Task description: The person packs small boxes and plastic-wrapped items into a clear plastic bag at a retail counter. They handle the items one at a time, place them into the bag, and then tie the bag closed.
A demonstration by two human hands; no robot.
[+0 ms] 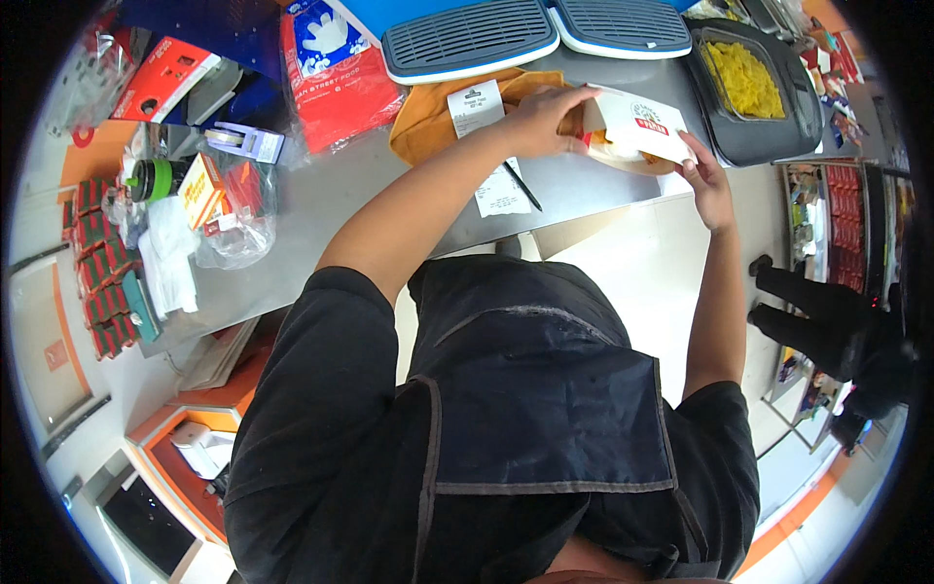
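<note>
Near the table's front edge, both my hands hold a white paper food box (637, 115) with a red mark on its lid. The lid is tilted up and some food shows beneath it. My left hand (547, 122) grips the box's left side, thumb along the top. At the right side, my right hand (710, 185) has its fingers curled against the lid and edge. Beside my left forearm lie a printed paper receipt (501, 190) and a black pen (522, 185). An orange-brown cloth (416, 131) is spread behind the left wrist.
Two grey slatted trays (472, 41) stand at the back. A clear tub of yellow food (744, 83) sits at back right. Leftward are a red plastic packet (341, 102), a tape dispenser (243, 141) and a green-capped bottle (156, 180). A person in dark clothes (817, 302) is at right.
</note>
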